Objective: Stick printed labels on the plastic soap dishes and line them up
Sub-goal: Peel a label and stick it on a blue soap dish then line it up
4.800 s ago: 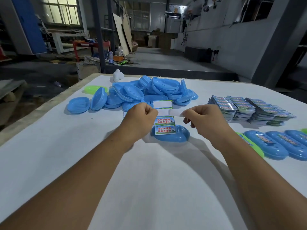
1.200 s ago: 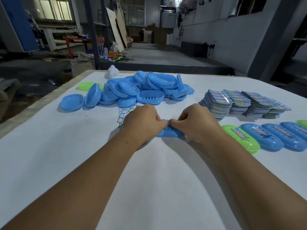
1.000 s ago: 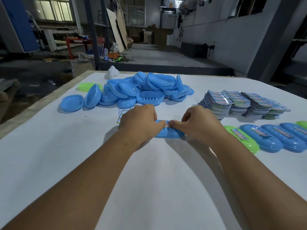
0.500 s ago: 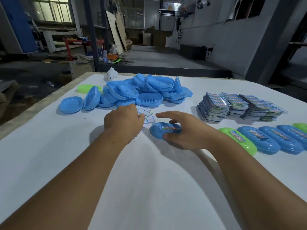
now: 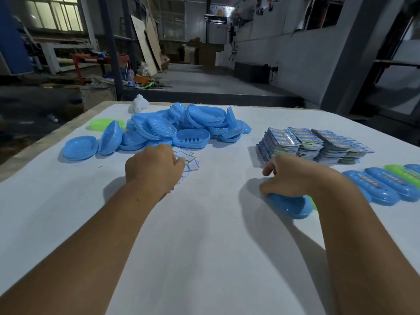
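Note:
My right hand (image 5: 288, 176) grips a blue soap dish (image 5: 289, 205) from above, at the left end of a row of labelled dishes (image 5: 377, 187) that runs to the right edge; a green dish peeks out behind it. My left hand (image 5: 154, 169) rests closed on a small heap of used backing papers (image 5: 189, 161); whether it holds one is hidden. A pile of unlabelled blue dishes (image 5: 172, 130) lies at the far side of the table. Stacks of printed labels (image 5: 311, 144) stand at the far right.
The table is covered in white cloth (image 5: 204, 246). A lone green dish (image 5: 102, 124) and a small white object (image 5: 139, 104) lie near the far left corner. The wooden table edge (image 5: 34, 151) runs along the left. Beyond is a dim workshop floor.
My right hand has carried the freshly labelled blue dish from the table's middle rightward to the row's left end. My left hand has shifted onto the backing papers.

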